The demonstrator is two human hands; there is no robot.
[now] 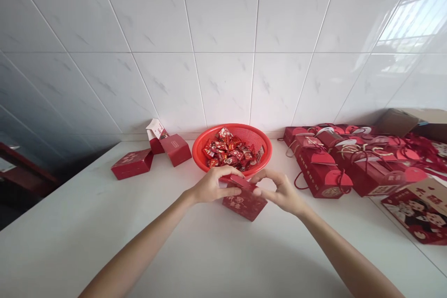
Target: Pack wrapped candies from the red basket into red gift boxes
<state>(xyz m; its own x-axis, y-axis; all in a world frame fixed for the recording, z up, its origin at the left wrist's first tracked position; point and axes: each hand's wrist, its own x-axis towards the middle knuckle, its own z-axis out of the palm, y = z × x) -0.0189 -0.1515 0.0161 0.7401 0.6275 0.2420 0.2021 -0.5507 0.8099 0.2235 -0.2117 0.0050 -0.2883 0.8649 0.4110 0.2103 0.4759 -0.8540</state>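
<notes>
A small dark-red cardboard candy box (pixel 244 204) with pale printed characters stands on the white counter in front of me. My left hand (pixel 216 185) grips its upper left side, the thumb against the front and the fingers over the top. At the upper right edge, my right hand (pixel 279 191) holds the box between curved fingers and thumb. One top flap (pixel 240 181) sticks up between my hands. Just behind the box is a red plastic mesh basket (pixel 198 149) of red-wrapped candies (pixel 228 151); the box and my hands cover its front rim.
Several red boxes, one lying flat (pixel 132 164) and one tilted (pixel 176 150), are at the left. Many red gift boxes with cord handles (pixel 324 172) crowd the right, beside a brown carton (pixel 401 121). A tiled wall (pixel 226 79) rises behind the counter (pixel 195 251).
</notes>
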